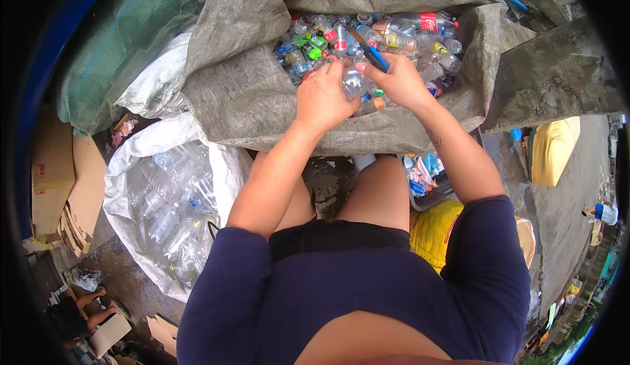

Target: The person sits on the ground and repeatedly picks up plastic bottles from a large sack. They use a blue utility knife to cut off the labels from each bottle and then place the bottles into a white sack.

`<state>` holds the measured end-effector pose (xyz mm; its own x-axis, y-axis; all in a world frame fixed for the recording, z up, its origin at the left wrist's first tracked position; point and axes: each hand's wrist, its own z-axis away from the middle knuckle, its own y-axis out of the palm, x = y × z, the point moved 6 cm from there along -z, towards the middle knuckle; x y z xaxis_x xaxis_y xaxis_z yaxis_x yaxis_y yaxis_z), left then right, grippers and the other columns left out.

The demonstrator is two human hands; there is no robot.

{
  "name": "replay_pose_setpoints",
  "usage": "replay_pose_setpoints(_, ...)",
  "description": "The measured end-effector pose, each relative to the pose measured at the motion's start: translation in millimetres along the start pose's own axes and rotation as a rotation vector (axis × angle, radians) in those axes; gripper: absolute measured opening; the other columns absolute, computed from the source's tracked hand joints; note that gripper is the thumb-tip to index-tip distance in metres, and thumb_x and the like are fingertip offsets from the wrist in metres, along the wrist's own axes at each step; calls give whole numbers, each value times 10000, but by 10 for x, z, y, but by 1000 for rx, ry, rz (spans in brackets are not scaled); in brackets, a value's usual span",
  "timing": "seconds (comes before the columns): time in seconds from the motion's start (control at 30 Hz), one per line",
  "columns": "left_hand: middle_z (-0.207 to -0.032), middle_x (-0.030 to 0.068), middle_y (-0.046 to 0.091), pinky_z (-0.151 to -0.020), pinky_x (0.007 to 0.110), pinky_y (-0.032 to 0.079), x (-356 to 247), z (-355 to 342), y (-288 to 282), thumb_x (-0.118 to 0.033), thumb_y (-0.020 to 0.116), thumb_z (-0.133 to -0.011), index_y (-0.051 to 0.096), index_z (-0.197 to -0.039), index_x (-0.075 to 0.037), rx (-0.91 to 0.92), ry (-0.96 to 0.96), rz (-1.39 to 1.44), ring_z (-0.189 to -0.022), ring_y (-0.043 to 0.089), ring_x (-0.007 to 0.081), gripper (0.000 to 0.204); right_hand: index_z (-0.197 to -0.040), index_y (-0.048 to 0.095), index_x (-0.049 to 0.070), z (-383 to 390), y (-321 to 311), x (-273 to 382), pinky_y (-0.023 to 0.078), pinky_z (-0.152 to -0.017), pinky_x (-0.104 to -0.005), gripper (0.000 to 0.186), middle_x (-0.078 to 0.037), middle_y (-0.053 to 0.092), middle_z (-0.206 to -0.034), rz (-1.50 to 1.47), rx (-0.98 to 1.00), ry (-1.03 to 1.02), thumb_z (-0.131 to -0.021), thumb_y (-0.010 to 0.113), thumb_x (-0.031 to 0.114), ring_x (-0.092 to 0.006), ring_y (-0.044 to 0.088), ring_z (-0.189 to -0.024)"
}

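Over a grey woven sack [236,96], both my hands are close together in front of me. A clear plastic bottle [354,84] lies between them, with the fingers of my left hand [324,97] curled round its near side. My right hand [401,80] grips a blue-handled cutter knife [374,55], its dark blade pointing up and left, away from me. The thumb of that hand rests by the bottle. Beneath and beyond them, the sack is filled with mixed plastic bottles [400,41], some with red or yellow labels and green caps.
To my left stands a white sack [118,194] of clear bottles. Cardboard [52,168] leans farther left. A grey crate [436,198] with wrappers and a yellow sack [430,234] sit by my right leg. Another person's legs [92,309] show at lower left.
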<state>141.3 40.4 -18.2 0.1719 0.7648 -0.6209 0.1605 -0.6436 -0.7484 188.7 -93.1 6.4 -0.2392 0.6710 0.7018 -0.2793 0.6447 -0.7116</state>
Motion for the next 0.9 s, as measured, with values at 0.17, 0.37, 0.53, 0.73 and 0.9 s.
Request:
replay_pose_setpoints(0.17, -916, 75, 634, -743, 307, 479, 30, 241, 157, -183, 720, -613, 553, -1091, -34, 556, 128, 510, -837, 593, 186, 528, -886, 636, 40, 412, -12, 107, 357, -472, -289, 343, -8, 472, -521, 78, 90, -233, -797, 672, 369, -88, 413, -488)
replay_pose_setpoints(0.37, -856, 77, 586, -689, 296, 504, -386, 586, 137, -227, 734, -525, 499, -1111, 16, 1139, -53, 1045, -756, 603, 173, 677, -923, 649, 46, 969, -392, 529, 440, -547, -310, 320, -91, 580, -610, 126, 231, -402, -769, 682, 325, -164, 550, -558)
replay_pose_setpoints(0.53, -891, 148, 605, -658, 315, 558, -717, 941, 364, -213, 714, -553, 434, -1183, 65, 1444, -112, 1407, -742, 651, 231, 743, -1037, 638, 53, 1501, -662, 468, 440, -722, -291, 313, -68, 634, -846, -40, 262, -477, -750, 704, 159, -128, 561, -790)
replay_pose_setpoints(0.73, -868, 70, 596, -706, 300, 512, -1092, 1138, 494, -229, 753, -573, 495, -1147, -5, 1317, 149, 1003, -790, 596, 163, 668, -1070, 616, 43, 2053, -578, -151, 345, -497, -202, 283, 6, 578, -725, -666, 304, 20, -811, 651, 152, -54, 423, -509)
replay_pose_setpoints(0.9, -943, 146, 643, -782, 342, 466, -1145, 1021, 145, -247, 734, -554, 527, -1114, 7, 820, 418, 379, -867, 615, 241, 649, -998, 623, 10, 2030, -437, -376, 346, -450, -220, 202, -32, 587, -683, -723, 52, 164, -832, 576, 116, -71, 433, -459)
